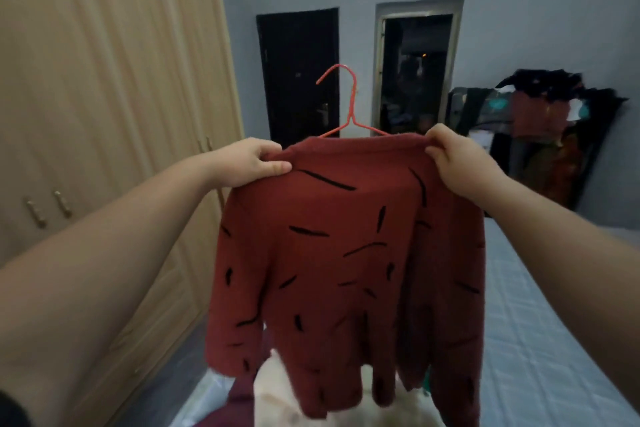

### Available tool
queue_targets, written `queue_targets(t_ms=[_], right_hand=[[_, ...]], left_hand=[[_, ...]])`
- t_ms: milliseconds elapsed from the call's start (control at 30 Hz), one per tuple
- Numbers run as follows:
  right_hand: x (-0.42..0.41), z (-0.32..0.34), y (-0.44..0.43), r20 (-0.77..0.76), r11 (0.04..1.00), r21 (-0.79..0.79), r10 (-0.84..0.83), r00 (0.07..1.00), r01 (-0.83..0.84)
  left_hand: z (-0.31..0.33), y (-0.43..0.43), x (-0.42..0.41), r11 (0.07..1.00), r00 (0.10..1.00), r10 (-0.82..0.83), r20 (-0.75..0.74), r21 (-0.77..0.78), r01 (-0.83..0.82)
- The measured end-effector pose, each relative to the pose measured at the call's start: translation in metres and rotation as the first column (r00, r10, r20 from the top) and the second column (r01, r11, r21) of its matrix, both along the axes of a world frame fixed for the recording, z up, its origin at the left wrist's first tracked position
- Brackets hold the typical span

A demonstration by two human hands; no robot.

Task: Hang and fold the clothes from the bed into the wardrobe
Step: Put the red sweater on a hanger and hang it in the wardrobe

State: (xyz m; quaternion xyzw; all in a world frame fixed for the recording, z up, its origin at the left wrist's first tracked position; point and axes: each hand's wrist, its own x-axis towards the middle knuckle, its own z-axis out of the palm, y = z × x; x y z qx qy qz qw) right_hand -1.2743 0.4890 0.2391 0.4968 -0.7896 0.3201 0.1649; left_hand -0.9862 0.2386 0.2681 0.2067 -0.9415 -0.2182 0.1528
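A dark red sweater point(349, 263) with short black dashes hangs in front of me on a red wire hanger point(348, 104), whose hook sticks up above the collar. My left hand point(251, 163) pinches the left shoulder of the sweater. My right hand point(460, 163) grips the right end of the collar. The garment hangs above the bed point(540, 340), which has a pale blue quilted cover. Under its hem lie a cream garment point(287, 402) and a dark red cloth point(239, 409). The beige wardrobe point(114, 97) stands to my left with its doors closed.
Two dark doorways point(299, 76) open in the grey back wall. A heap of dark and red clothes point(547, 114) is piled against the wall at the right, past the head of the bed. A narrow floor strip runs between wardrobe and bed.
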Motion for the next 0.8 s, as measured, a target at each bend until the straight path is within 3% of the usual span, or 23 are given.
queue_targets(t_ms=[167, 300, 433, 533, 667, 800], right_hand=[[0.013, -0.021, -0.029, 0.034, 0.996, 0.022, 0.083, 0.996, -0.084], [0.026, -0.023, -0.043, 0.049, 0.969, 0.101, 0.220, 0.974, -0.224], [0.055, -0.005, -0.053, 0.121, 0.918, 0.257, 0.278, 0.953, -0.301], [0.084, -0.002, -0.060, 0.166, 0.923, 0.154, 0.327, 0.931, -0.352], [0.126, -0.024, -0.076, 0.362, 0.909, 0.047, 0.371, 0.855, -0.415], [0.198, -0.038, -0.102, 0.341, 0.887, 0.066, 0.411, 0.845, -0.458]], left_hand=[[-0.018, 0.005, 0.025, 0.991, 0.989, 0.125, -0.078, -0.028, -0.127], [-0.031, 0.001, 0.064, 0.964, 0.973, 0.228, 0.032, -0.149, -0.221], [-0.035, 0.007, 0.100, 0.894, 0.904, 0.333, -0.269, -0.214, -0.393], [-0.025, 0.015, 0.132, 0.847, 0.786, 0.377, -0.490, -0.161, -0.506], [-0.015, 0.014, 0.207, 0.762, 0.712, 0.443, -0.545, -0.188, -0.619], [-0.019, 0.019, 0.291, 0.717, 0.712, 0.493, -0.499, -0.231, -0.658]])
